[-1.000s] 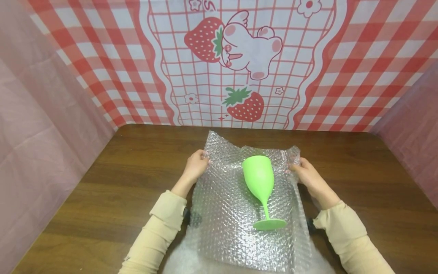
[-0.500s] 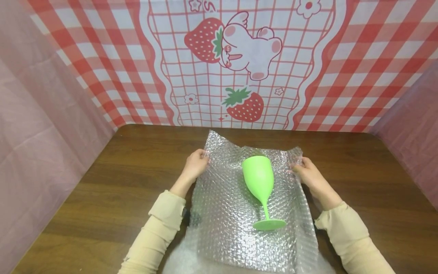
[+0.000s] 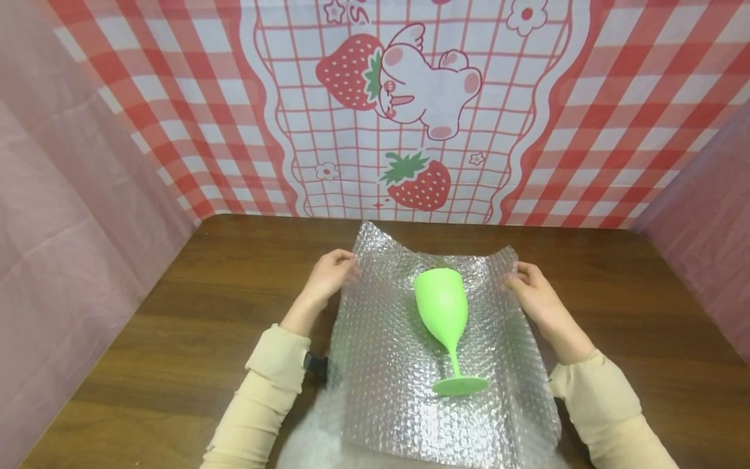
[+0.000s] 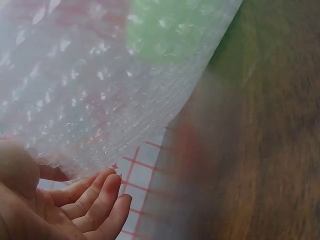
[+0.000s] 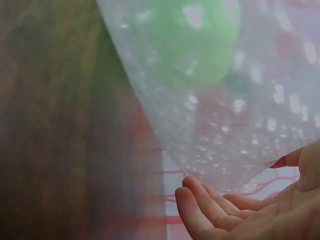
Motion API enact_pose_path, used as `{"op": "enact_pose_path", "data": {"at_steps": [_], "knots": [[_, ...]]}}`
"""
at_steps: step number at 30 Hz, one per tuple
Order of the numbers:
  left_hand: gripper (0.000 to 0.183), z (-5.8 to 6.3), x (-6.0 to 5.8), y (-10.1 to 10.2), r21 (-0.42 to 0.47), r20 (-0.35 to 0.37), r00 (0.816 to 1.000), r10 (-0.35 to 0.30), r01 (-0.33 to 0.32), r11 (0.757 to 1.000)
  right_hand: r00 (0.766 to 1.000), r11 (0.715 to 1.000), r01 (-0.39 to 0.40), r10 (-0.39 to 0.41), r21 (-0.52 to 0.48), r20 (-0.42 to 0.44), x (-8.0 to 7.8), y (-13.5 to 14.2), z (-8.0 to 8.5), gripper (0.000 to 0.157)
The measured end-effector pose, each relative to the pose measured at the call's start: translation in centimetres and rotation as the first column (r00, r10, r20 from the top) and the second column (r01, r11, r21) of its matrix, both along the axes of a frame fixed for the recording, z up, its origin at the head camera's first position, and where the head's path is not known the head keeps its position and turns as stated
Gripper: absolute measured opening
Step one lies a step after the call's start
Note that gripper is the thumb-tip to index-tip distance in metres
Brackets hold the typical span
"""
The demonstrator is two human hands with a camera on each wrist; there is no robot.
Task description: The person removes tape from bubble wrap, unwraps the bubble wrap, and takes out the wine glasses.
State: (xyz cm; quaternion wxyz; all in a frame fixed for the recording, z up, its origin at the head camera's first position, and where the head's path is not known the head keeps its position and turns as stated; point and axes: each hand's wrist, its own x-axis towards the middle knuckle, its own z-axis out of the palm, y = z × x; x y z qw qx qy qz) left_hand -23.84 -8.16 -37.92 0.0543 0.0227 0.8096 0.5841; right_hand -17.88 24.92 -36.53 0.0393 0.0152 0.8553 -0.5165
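Observation:
A bright green plastic goblet lies on its side on a sheet of clear bubble wrap, its bowl toward the back and its round foot toward the person. My left hand pinches the wrap's far left edge. At the far right corner, my right hand holds the sheet between thumb and fingers. Both wrist views show the wrap raised off the table at the hands, with the goblet's green showing through. The left fingers curve up under the edge.
The brown wooden table runs out to both sides. Behind it hangs a red checked cloth with strawberry prints. Pink cloth closes off the left side, and more hangs on the right. A black strap shows by the left sleeve.
My hands have drawn slightly apart, the right one outward and the left one a little up and left. The wrap's right side has unfolded and spread rightward. The goblet has barely shifted.

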Motion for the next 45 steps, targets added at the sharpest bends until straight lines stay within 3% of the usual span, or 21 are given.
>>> {"op": "enact_pose_path", "data": {"at_steps": [6,10,14,16,22,24,26,29,31,33,38,40,42,44,45], "knots": [[0.027,0.2,0.1,0.0,-0.006,-0.002,1.000,-0.015,0.015,1.000,0.997,0.998,0.054,-0.054,0.008,-0.060,-0.2,0.5,-0.1,0.052],[0.027,0.0,0.1,0.1,-0.019,0.025,0.999,-0.043,0.044,0.999,0.984,0.995,0.070,-0.079,-0.065,-0.161,-1.7,2.4,-2.4,0.055],[0.027,-0.1,0.1,0.2,-0.003,0.067,0.995,-0.071,0.071,0.997,0.958,0.993,0.105,-0.116,-0.054,-0.263,-3.1,4.1,-4.3,0.053],[0.028,-0.2,0.1,0.3,0.001,0.077,0.994,-0.081,0.081,0.997,0.951,0.993,0.118,-0.122,-0.031,-0.285,-2.7,3.9,-3.6,0.049],[0.030,-0.1,0.3,0.3,-0.035,0.101,0.989,-0.104,0.108,0.994,0.947,0.996,0.086,-0.084,-0.006,-0.309,0.4,0.8,1.5,0.044],[0.030,-0.1,0.3,0.4,-0.038,0.106,0.989,-0.106,0.111,0.993,0.948,0.996,0.085,-0.081,-0.002,-0.309,0.9,0.3,2.1,0.043],[0.029,0.0,0.3,0.4,-0.038,0.104,0.989,-0.105,0.110,0.993,0.950,0.997,0.075,-0.075,-0.012,-0.304,1.1,0.0,2.3,0.042],[0.029,-0.1,0.4,0.5,-0.030,0.101,0.990,-0.102,0.105,0.994,0.955,0.989,-0.002,-0.043,-0.148,-0.294,0.8,0.2,1.6,0.044],[0.029,-0.2,0.4,0.5,-0.020,0.102,0.990,-0.101,0.103,0.994,0.960,0.974,-0.066,0.003,-0.216,-0.279,0.7,0.2,1.2,0.047],[0.030,-0.3,0.4,0.5,-0.007,0.106,0.989,-0.101,0.103,0.995,0.960,0.941,-0.133,0.045,-0.310,-0.275,0.5,0.3,0.7,0.047],[0.029,-0.2,0.4,0.5,-0.008,0.102,0.989,-0.107,0.109,0.994,0.956,0.951,-0.162,0.086,-0.262,-0.280,1.4,-0.8,1.9,0.043],[0.029,0.6,0.9,0.7,-0.018,0.105,0.989,-0.109,0.111,0.994,0.955,0.964,-0.157,0.092,-0.216,-0.284,1.9,-1.3,2.8,0.041],[0.029,0.5,0.9,0.7,-0.021,0.096,0.989,-0.114,0.116,0.993,0.952,0.964,-0.161,0.096,-0.210,-0.289,2.0,-1.5,3.1,0.038],[0.029,0.5,0.8,0.7,-0.030,0.092,0.989,-0.114,0.117,0.993,0.954,0.963,-0.171,0.109,-0.209,-0.278,1.8,-1.3,2.7,0.039],[0.028,0.4,0.8,0.7,-0.033,0.092,0.989,-0.112,0.115,0.993,0.951,0.943,-0.206,0.130,-0.260,-0.281,0.9,-0.5,1.3,0.039]]}}
